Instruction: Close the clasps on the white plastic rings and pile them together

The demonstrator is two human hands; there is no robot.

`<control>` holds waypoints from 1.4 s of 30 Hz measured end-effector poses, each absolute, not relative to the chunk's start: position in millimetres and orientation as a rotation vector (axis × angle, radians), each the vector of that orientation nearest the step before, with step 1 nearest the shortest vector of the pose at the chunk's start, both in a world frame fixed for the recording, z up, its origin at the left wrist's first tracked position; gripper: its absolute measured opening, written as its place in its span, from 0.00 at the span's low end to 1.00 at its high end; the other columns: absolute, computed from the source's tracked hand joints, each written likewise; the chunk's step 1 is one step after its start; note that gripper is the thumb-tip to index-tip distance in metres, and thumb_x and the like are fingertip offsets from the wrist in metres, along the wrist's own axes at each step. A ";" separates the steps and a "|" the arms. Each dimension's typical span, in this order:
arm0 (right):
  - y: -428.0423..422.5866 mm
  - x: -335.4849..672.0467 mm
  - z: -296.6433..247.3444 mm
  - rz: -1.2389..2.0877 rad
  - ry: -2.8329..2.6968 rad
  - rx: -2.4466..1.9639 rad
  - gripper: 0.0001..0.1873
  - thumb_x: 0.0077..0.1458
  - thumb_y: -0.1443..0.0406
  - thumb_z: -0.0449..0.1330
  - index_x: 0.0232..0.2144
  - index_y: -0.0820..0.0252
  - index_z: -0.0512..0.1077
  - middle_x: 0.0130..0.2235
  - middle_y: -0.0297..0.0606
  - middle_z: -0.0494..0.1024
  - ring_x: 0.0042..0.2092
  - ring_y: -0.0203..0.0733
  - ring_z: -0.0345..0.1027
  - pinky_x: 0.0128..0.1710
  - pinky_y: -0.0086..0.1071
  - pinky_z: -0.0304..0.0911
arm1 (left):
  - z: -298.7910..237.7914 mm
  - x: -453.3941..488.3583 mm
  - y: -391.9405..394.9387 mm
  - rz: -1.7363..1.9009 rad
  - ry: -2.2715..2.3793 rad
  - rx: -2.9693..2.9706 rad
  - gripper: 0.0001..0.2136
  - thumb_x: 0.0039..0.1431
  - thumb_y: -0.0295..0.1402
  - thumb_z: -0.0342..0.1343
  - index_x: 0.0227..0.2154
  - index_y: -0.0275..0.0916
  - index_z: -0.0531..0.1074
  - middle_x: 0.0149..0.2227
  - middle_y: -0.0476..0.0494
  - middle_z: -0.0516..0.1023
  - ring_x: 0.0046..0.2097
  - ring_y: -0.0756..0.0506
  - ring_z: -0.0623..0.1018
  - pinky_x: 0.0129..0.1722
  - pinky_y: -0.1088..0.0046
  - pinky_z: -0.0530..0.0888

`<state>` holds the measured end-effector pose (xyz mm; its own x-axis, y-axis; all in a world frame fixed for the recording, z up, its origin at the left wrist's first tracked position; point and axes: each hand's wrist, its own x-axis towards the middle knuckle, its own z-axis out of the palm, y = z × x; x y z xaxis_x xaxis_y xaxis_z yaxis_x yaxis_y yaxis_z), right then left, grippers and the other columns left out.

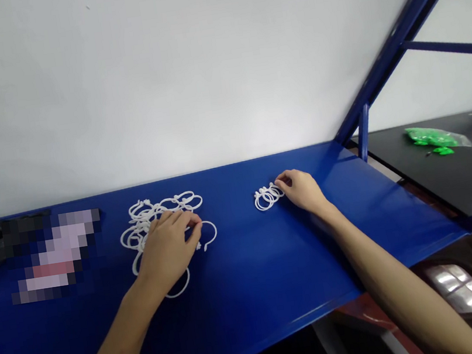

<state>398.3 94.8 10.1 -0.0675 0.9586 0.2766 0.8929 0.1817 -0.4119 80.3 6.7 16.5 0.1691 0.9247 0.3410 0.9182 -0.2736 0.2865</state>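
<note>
Head camera, looking down: my left hand (pixel 169 249) lies curled over the right side of a loose pile of white plastic rings (pixel 147 217). Its thumb and forefinger are closed on one open ring (pixel 216 231) at the pile's right edge, though my knuckles hide the exact pinch. My right hand (pixel 302 190) is closed too, fingertips pinching a small bunch of rings (pixel 267 197) that lies flat and neatly stacked, well apart from the pile on the same blue shelf (pixel 253 292). The pile looks tangled, so I judge it wise to draw the single ring out by its free end, low and slow, so its clasp does not snag its neighbours. A light, steady pinch on the bunch should stop the stack from fanning out. Nothing contains the rings; both lots lie bare on the shelf. The only container I see is a clear bag (pixel 434 138) with green pieces inside, lying on the black shelf (pixel 462 178) to the right, beyond the blue frame post (pixel 363 131) and far from both hands. I cannot tell whether it is sealed.
</note>
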 end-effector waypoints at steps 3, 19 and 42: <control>84.1 386.7 14.5 0.009 -1.943 -1.550 0.08 0.63 0.63 0.60 0.38 0.60 0.77 0.39 0.43 0.80 0.43 0.48 0.72 0.45 0.40 0.67 | 19.5 86.9 4.0 0.867 1.845 2.249 0.07 0.62 0.36 0.51 0.32 0.43 0.72 0.33 0.48 0.80 0.39 0.42 0.77 0.44 0.63 0.70; 20.6 324.6 13.1 0.636 -2.085 -0.584 0.07 0.65 0.66 0.60 0.44 0.59 0.74 0.41 0.39 0.81 0.42 0.38 0.77 0.43 0.31 0.74 | 25.8 105.7 -6.3 0.900 1.595 1.739 0.16 0.66 0.47 0.50 0.41 0.45 0.78 0.40 0.49 0.83 0.39 0.45 0.80 0.37 0.71 0.73; 15.1 320.8 11.3 0.756 -2.034 -0.661 0.05 0.66 0.67 0.58 0.36 0.60 0.74 0.35 0.39 0.79 0.37 0.38 0.74 0.39 0.30 0.69 | 12.7 124.6 -19.9 1.318 1.524 2.199 0.09 0.65 0.27 0.53 0.32 0.40 0.76 0.30 0.50 0.80 0.33 0.50 0.79 0.37 0.75 0.75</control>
